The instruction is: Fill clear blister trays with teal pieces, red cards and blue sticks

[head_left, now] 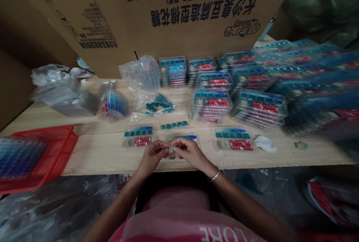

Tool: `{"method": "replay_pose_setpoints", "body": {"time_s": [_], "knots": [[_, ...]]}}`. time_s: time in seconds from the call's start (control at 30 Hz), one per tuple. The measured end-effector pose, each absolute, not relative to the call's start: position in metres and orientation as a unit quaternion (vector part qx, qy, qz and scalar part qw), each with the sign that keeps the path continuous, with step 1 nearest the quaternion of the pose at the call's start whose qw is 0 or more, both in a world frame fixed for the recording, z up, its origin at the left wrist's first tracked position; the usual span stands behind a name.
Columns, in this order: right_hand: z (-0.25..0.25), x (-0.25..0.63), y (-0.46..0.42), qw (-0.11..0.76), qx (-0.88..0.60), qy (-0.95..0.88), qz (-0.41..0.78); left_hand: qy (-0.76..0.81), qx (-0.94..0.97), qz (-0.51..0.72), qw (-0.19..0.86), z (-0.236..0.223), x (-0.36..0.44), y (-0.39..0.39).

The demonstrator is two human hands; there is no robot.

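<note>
My left hand (153, 155) and my right hand (191, 153) meet near the table's front edge, fingertips pinched together. Between them is a small tan and green piece (171, 152), too small to name and partly covered by the fingers. Under the hands lies a clear tray with a blue pen (188, 137), mostly hidden. To the left sits a filled clear tray (138, 136) with teal squares, a blue pen and a red patterned packet. A similar filled tray (232, 139) is on the right. A row of teal squares (174, 125) lies just beyond my hands.
Stacks of filled trays (211, 103) stand behind and to the right. An open plastic bag (153, 101) holds loose teal squares. At left are a red basket (70, 143) and empty clear trays (70, 101). A large cardboard box (140, 40) closes off the back; crumpled white tissue (265, 143) lies right.
</note>
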State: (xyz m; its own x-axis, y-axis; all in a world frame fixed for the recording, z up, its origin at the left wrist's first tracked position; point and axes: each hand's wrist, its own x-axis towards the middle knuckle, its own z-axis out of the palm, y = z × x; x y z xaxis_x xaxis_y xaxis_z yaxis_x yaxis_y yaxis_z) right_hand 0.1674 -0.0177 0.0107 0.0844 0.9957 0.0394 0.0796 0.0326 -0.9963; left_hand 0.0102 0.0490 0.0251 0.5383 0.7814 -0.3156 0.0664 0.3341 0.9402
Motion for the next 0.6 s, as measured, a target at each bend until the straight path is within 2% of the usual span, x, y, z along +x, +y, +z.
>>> {"method": "replay_pose_setpoints", "body": {"time_s": [0.2, 0.37, 0.5, 0.6], "knots": [[0.017, 0.17, -0.016, 0.507, -0.533, -0.506, 0.452, 0.404, 0.511, 0.27, 0.709, 0.03, 0.014, 0.041], [0.014, 0.181, -0.012, 0.6, -0.57, -0.385, 0.408, 0.441, 0.486, 0.335, 0.676, 0.029, 0.015, 0.043], [0.021, 0.172, -0.013, 0.546, -0.531, -0.441, 0.476, 0.435, 0.493, 0.343, 0.671, 0.031, 0.016, 0.043], [0.023, 0.158, -0.014, 0.541, -0.533, -0.452, 0.468, 0.421, 0.493, 0.346, 0.678, 0.03, 0.016, 0.041]]}}
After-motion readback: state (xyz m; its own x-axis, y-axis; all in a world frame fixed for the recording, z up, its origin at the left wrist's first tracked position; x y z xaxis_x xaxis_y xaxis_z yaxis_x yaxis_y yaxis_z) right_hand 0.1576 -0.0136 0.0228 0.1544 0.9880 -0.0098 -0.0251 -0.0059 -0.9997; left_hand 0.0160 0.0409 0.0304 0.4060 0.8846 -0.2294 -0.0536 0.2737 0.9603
